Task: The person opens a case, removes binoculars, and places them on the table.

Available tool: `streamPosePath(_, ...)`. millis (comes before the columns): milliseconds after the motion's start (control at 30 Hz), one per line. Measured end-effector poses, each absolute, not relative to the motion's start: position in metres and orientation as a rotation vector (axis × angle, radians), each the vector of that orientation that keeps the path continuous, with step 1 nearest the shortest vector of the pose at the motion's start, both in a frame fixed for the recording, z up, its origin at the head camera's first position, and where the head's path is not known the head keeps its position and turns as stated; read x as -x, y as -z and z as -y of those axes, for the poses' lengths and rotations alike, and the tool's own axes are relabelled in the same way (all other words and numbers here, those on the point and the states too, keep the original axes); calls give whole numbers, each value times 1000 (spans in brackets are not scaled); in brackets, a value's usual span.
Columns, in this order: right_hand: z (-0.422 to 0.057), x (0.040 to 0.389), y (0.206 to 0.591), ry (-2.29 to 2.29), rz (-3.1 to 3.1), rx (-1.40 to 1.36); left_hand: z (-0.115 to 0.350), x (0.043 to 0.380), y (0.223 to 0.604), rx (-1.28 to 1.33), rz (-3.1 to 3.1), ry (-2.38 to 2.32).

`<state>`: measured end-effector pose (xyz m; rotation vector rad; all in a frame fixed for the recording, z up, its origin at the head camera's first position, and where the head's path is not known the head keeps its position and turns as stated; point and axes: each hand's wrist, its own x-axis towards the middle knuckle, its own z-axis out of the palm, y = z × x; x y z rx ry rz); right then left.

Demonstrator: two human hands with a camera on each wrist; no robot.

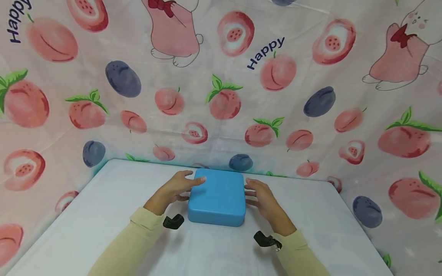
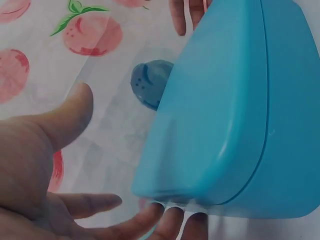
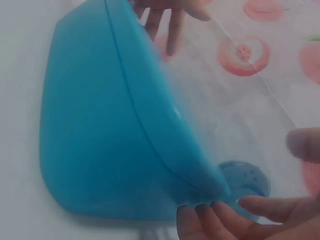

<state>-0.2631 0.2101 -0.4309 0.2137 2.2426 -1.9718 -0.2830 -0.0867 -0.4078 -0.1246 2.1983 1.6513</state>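
Note:
A blue square box [image 1: 217, 193] with rounded corners sits at the far middle of the white table, its top closed. A thin seam runs round its side, plain in both wrist views on the box [image 2: 290, 115]. At the box's left side is my left hand [image 1: 175, 188], thumb apart from the fingers and fingertips [image 2: 172, 220] right at the box's lower edge. My right hand [image 1: 264, 195] faces the opposite side, its fingers extended toward the wall of the box. In the right wrist view its fingertips [image 3: 215, 212] are close against the box's far corner.
The white table [image 1: 138, 191] ends just behind the box. A fruit-print cloth [image 1: 214, 69] hangs like a wall behind it and along both sides. Black wrist-worn devices [image 1: 173, 221] stick out below both hands, near the sleeves.

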Motion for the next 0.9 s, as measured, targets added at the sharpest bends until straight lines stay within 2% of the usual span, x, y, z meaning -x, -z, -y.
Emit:
streamPosePath(300, -209, 275, 432, 2028, -2251, -363, 89, 286, 408, 230, -2197, -1655)
streamPosePath(700, -205, 285, 424, 1828, -2314, -553, 83, 292, 412, 306, -2286, -1603)
streamPosePath(900, -202, 288, 419, 1702, -2361, -538, 82, 293, 411, 330, -2319, -1607)
